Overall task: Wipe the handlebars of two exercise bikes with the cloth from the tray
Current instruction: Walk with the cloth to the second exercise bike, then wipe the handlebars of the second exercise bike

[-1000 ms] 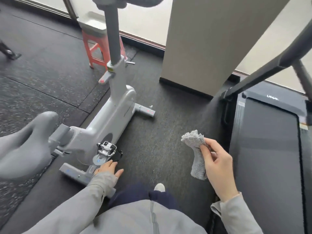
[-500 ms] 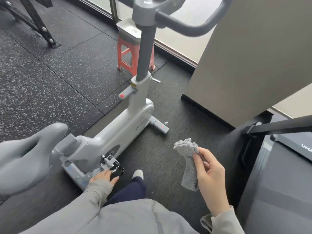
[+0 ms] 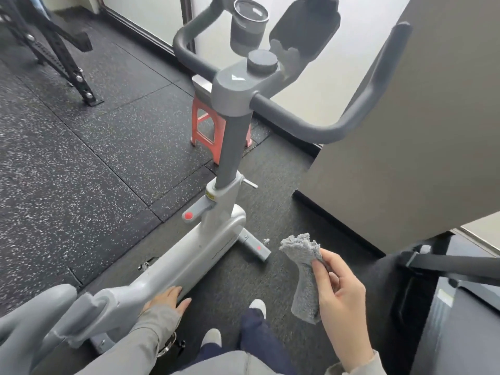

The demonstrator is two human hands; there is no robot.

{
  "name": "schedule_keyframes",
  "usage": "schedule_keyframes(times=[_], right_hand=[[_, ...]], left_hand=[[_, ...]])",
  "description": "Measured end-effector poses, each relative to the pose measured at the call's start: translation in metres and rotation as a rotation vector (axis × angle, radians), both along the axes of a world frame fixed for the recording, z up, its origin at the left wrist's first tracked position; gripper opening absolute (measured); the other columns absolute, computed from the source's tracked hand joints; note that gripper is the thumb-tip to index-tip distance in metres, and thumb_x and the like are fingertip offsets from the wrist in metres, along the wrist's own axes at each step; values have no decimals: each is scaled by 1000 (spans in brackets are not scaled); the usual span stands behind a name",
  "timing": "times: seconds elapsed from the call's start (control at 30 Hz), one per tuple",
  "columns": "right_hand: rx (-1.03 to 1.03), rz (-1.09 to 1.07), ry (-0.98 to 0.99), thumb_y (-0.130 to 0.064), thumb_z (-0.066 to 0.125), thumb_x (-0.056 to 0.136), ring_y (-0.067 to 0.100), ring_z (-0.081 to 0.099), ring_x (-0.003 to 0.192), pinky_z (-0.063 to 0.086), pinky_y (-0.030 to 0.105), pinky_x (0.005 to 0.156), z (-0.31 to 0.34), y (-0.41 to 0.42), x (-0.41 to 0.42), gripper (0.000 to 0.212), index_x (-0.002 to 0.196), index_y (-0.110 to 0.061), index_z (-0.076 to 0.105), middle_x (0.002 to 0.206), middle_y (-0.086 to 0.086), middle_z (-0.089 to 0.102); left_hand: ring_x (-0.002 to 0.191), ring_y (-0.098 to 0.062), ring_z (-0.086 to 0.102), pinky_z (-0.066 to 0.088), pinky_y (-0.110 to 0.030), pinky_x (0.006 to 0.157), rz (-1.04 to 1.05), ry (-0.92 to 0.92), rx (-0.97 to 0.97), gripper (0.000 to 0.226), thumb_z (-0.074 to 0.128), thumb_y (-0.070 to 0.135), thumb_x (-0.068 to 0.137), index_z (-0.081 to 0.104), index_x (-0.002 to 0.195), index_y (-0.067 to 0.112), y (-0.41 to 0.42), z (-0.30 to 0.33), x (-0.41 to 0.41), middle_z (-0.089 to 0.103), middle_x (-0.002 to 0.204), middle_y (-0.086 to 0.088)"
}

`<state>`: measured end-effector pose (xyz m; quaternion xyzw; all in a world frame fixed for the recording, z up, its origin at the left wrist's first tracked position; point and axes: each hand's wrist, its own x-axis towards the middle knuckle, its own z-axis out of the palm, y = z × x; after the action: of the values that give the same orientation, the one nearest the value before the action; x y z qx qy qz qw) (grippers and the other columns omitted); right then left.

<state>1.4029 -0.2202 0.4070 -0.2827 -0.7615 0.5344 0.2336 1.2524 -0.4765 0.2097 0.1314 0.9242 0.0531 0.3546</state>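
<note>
1. Head view: the right hand (image 3: 341, 301) is raised at lower right, thumb and fingers pinching a grey cloth (image 3: 302, 274).
2. The cloth is bunched; its frayed top flares above the thumb and its lower end hangs below the fingers. It touches nothing but the hand and is well apart from the handlebar.
3. The left hand (image 3: 167, 298) is low at bottom centre, fingers straight and close together, holding nothing. Its fingertips lie against the lower edge of the bike (image 3: 189, 258) frame; whether they press on it I cannot tell. A grey sleeve (image 3: 140, 339) covers the arm to the wrist.
4. The bike stands upright ahead, its light grey body running from the saddle (image 3: 24, 326) at lower left up to a dark post (image 3: 230, 155).
5. The handlebar (image 3: 332, 123) is dark grey. Its right arm sweeps out from the head and curves up toward the top right; its left arm (image 3: 189, 47) bends up toward the top centre.
6. On the head sit a round knob (image 3: 262, 60), a cup holder (image 3: 247, 25) and a dark tilted panel (image 3: 305, 31).
7. A red stool (image 3: 203, 131) stands behind the post, partly hidden by it.
8. A beige wall (image 3: 419, 147) fills the right side. A treadmill (image 3: 460, 320) edge shows at lower right, near the right hand.
9. A black rack (image 3: 62, 58) leg stands on the speckled floor (image 3: 81, 171) at upper left.
10. Two white shoe tips (image 3: 257, 307) and dark trousers show at the bottom, between the hands.
</note>
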Motion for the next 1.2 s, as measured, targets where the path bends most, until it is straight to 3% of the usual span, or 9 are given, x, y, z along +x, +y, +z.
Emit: schedule_keyframes(times=[0.2, 0.37, 0.57, 0.7, 0.8, 0.9, 1.0, 1.07, 1.2], right_hand=[[-15, 80, 36, -20, 55, 88, 20, 68, 91, 52, 39, 82, 2, 64, -48, 20, 101, -29, 68, 96, -2, 71], [19, 171, 88, -30, 53, 86, 21, 68, 91, 52, 40, 82, 18, 105, -82, 21, 101, -28, 67, 97, 0, 71], [56, 265, 163, -24, 53, 90, 21, 67, 91, 50, 36, 82, 45, 119, -119, 19, 104, -27, 66, 96, 1, 70], [134, 275, 212, -21, 52, 90, 21, 66, 91, 52, 41, 82, 66, 119, -147, 22, 107, -15, 66, 98, 5, 69], [208, 206, 262, -19, 52, 91, 16, 65, 87, 53, 41, 81, 87, 118, -164, 21, 106, -12, 66, 96, 3, 68], [303, 116, 282, -19, 52, 91, 19, 64, 85, 53, 43, 79, 109, 117, -189, 21, 105, -13, 66, 94, 0, 68], [552, 51, 257, -12, 53, 91, 20, 59, 84, 46, 29, 80, 121, 112, -222, 18, 103, -12, 66, 88, -14, 61], [727, 30, 165, -6, 54, 90, 26, 58, 86, 41, 24, 78, 121, 105, -247, 17, 101, -7, 66, 87, -7, 62], [861, 63, -71, -8, 55, 89, 32, 56, 92, 44, 37, 74, 107, 89, -288, 17, 100, -8, 67, 91, 10, 68]], left_hand=[[136, -17, 33, 25, -31, 112, 120, 29, -27, 55, 36, 50, 93, 29, 141, 24, 56, 11, -27, 36, 148, 2], [136, -18, 33, 25, -31, 113, 148, 147, 93, 54, 42, 45, 93, 31, 141, 22, 117, 46, -67, 38, 147, 0], [134, -15, 35, 22, -32, 111, 126, 494, 412, 58, 46, 48, 89, 39, 138, 19, 178, 133, -112, 43, 143, -3], [122, -29, 51, 38, -46, 103, 27, 861, 689, 65, 43, 48, 81, 53, 127, 5, 203, 203, -142, 56, 131, -14], [120, -27, 52, 39, -41, 99, -79, 1014, 732, 57, 51, 44, 81, 56, 125, 8, 217, 237, -158, 56, 132, -10], [125, -26, 48, 35, -40, 101, -144, 1005, 746, 60, 57, 47, 78, 55, 127, 13, 227, 254, -178, 51, 137, -8], [126, -27, 48, 38, -45, 101, -191, 980, 741, 61, 68, 45, 73, 57, 125, 14, 231, 257, -200, 51, 137, -8], [124, -28, 50, 39, -47, 100, -222, 965, 740, 62, 70, 45, 72, 59, 123, 13, 232, 254, -213, 54, 135, -8], [120, -26, 55, 30, -38, 100, -246, 951, 819, 60, 64, 48, 72, 62, 118, 10, 230, 246, -227, 60, 127, -10]])
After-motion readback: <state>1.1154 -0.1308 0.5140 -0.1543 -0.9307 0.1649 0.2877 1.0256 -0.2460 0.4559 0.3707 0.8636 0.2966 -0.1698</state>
